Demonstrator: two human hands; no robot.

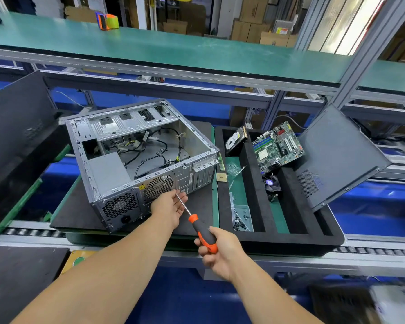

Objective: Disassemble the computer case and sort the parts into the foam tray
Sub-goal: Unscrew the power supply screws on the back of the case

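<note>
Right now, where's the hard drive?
Head view, right of centre: the hard drive leans tilted in the back-left slot of the foam tray, between the case and the motherboard.

my right hand (216, 254) grips screwdriver (198, 226) handle | my left hand (170, 206) cups shaft beside computer case (136, 160) rear | foam tray (290, 237) right

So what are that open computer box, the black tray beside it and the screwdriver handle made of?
The computer case looks like bare sheet metal: dull grey, with punched vent holes and folded edges. The black tray seems to be foam: matte, thick-walled, with cut slots. The screwdriver handle looks like orange plastic with a black, probably rubbery grip; its shaft is shiny metal.
</note>
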